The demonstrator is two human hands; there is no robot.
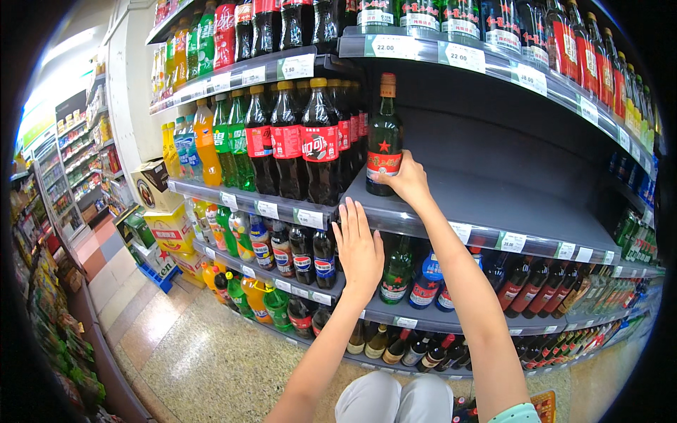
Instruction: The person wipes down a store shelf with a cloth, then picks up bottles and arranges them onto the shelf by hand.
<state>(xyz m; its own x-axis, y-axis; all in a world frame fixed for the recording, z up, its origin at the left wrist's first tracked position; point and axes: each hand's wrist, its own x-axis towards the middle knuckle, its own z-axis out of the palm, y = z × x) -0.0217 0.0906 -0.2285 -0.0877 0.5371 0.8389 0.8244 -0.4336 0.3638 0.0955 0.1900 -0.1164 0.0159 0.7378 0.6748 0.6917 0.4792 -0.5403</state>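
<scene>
A green glass liquor bottle [384, 132] with a red label and a red star stands upright at the left end of a dark grey shelf [476, 203]. My right hand [406, 178] grips its lower part, thumb across the front of the label. My left hand [359, 240] is below and to the left, palm down with its fingers extended, fingertips at the shelf's front edge where two shelf units meet; it holds nothing. Just left of the gripped bottle stand cola bottles [320, 143] with red labels and yellow caps.
Liquor bottles [460, 16] line the shelf above, and more bottles [396, 277] stand below. Price tags [510, 241] run along the shelf edges. Stacked cartons [168, 227] stand at the left on the tiled floor [195, 349]. An orange basket [543, 404] is at the lower right.
</scene>
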